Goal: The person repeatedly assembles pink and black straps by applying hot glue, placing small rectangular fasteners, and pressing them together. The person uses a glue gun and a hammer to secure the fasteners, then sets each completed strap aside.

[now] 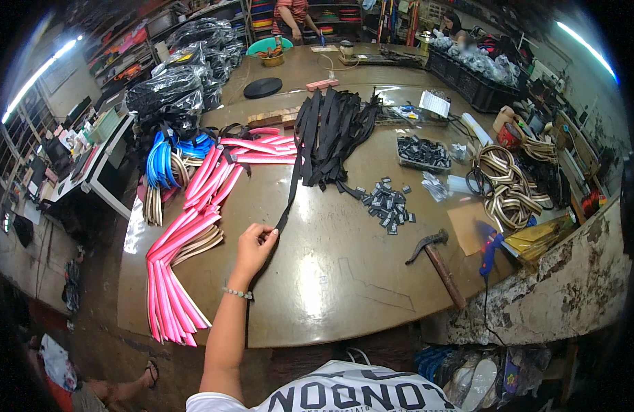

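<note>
My left hand [256, 242], with a beaded bracelet at the wrist, is closed in a pinch on a black webbing strap [289, 200]. The strap runs from the pile of black straps [334, 141] at the table's middle, past my fingers and down toward the near edge. Left of the hand lies a long fanned stack of pink and white strips [183, 244], with beige strips [200, 247] beside it. A heap of small black labels [388, 206] rests to the right of the strap pile. My right hand does not show.
A hammer [442, 268] and a blue glue gun [490, 253] lie at the right. Behind them are coiled beige-and-black straps [505, 185] and a tub of black pieces [424, 152]. Plastic-wrapped bundles [183, 75] stand far left. A person [293, 20] stands across the table.
</note>
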Motion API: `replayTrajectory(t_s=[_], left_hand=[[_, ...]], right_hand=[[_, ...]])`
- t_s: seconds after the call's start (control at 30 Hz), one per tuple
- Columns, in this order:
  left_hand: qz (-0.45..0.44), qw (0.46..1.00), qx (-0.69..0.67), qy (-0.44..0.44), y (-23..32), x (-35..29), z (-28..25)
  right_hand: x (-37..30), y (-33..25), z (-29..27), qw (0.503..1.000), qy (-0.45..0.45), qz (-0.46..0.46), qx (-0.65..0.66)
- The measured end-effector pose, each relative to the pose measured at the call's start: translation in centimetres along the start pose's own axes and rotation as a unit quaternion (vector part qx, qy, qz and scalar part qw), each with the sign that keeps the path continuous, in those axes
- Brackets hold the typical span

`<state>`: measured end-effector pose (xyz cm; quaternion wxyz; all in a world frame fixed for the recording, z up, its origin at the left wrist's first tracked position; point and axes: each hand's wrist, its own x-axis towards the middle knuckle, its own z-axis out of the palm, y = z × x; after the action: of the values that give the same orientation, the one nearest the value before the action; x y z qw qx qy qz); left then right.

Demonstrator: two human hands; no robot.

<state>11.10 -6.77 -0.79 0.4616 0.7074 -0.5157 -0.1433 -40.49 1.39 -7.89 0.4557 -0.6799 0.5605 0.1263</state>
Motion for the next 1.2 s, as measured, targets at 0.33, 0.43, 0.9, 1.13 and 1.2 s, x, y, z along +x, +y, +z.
replayTrajectory(t_s=[0.33, 0.43, 0.9, 1.13, 1.2], left_hand=[[0.021, 1.0, 0.018, -0.014, 0.0, -0.1, -0.1], [0.037, 0.999, 0.017, -0.002, -0.2, -0.1, 0.0], [0.027, 0.999, -0.018, -0.012, 0.3, -0.7, -0.2], [0.029, 0.999, -0.018, -0.009, 0.5, -0.6, -0.3], [0.031, 0.999, -0.02, -0.004, 0.3, -0.6, -0.2]], right_hand=[[1.3, -1.2, 0.6, 0.999, 0.035, -0.022, -0.006], [1.7, -1.6, 0.3, 0.999, 0.042, -0.026, -0.015], [3.1, -2.7, -0.8, 0.997, 0.056, -0.04, -0.045], [2.7, -2.9, -1.2, 0.996, 0.042, -0.053, -0.057], [2.5, -2.8, -1.2, 0.996, 0.044, -0.052, -0.057]])
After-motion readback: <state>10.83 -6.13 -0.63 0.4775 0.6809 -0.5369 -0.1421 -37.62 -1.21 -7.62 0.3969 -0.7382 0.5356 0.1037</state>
